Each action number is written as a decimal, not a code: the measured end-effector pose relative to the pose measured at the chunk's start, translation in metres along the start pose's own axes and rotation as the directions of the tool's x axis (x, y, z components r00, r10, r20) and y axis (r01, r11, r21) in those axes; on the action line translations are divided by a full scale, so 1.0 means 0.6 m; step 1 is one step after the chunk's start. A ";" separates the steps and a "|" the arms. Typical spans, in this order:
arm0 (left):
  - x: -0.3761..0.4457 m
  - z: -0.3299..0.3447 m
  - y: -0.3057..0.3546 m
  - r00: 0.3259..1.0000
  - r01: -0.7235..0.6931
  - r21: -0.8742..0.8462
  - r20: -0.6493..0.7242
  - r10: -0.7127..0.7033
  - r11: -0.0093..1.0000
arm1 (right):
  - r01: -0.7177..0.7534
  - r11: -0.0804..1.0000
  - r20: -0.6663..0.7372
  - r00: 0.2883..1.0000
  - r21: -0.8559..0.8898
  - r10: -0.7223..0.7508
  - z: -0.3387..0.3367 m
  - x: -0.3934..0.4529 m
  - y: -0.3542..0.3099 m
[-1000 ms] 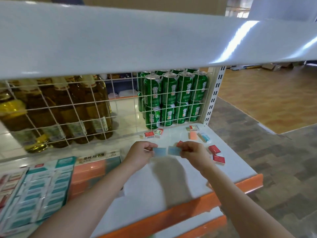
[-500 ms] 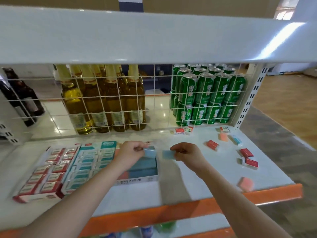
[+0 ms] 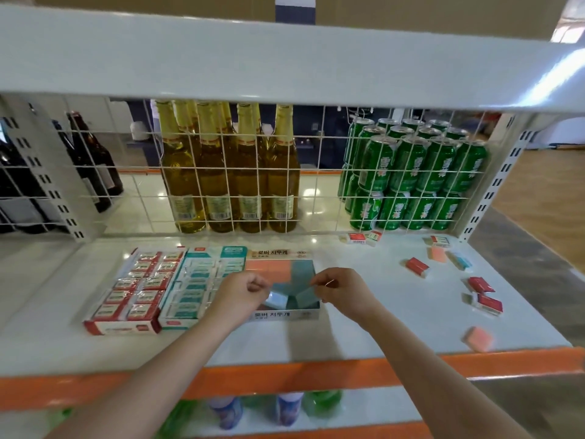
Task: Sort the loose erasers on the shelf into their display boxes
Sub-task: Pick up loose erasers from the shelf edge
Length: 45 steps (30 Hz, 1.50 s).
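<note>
My left hand (image 3: pixel 242 293) pinches a blue eraser (image 3: pixel 276 300) and my right hand (image 3: pixel 340 289) pinches a second blue eraser (image 3: pixel 307 295). Both are held just over the front of the orange-and-blue display box (image 3: pixel 285 314), which holds orange erasers on its left and blue ones on its right. Left of it sit a teal display box (image 3: pixel 202 280) and a red display box (image 3: pixel 133 293), both filled. Loose erasers lie on the shelf's right side: red ones (image 3: pixel 417 266) (image 3: pixel 480 284) (image 3: pixel 489 304), an orange one (image 3: pixel 478 338), another orange (image 3: pixel 437 254) and a teal one (image 3: pixel 459 260).
A wire grid (image 3: pixel 316 172) backs the white shelf (image 3: pixel 364 327); behind it stand yellow bottles (image 3: pixel 228 172), green cans (image 3: pixel 411 179) and dark bottles (image 3: pixel 91 166). Two more boxed erasers (image 3: pixel 361 238) lie by the grid. An upper shelf (image 3: pixel 285 58) hangs overhead. Bottles show on the shelf below.
Both hands carried the two blue erasers leftward from the loose pile to the orange-and-blue box and lowered them toward it. The view swung left too.
</note>
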<state>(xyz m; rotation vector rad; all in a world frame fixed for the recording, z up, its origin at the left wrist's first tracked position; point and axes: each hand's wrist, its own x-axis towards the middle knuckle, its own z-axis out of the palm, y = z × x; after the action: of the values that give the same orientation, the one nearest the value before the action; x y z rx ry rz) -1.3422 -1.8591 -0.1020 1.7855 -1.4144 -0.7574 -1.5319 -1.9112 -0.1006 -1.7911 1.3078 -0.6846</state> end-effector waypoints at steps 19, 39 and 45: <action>-0.020 0.016 -0.001 0.978 -0.204 0.328 0.017 0.210 0.922 | 0.257 0.879 0.095 0.966 -0.403 -0.239 0.011 -0.017 -0.004; -0.016 0.016 0.035 0.925 -0.379 0.529 0.240 0.295 0.759 | 0.299 0.819 0.138 0.954 -0.490 -0.266 -0.025 -0.021 0.014; -0.003 0.054 0.081 0.895 -0.432 0.450 0.318 0.313 0.781 | 0.019 0.832 -0.056 0.997 -0.554 -0.061 -0.095 -0.038 0.061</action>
<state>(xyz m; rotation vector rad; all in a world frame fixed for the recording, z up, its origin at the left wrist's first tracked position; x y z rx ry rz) -1.3954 -1.8696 -0.0804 1.7296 -2.2129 -0.3931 -1.6030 -1.9113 -0.1003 -2.2748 1.6395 -0.4103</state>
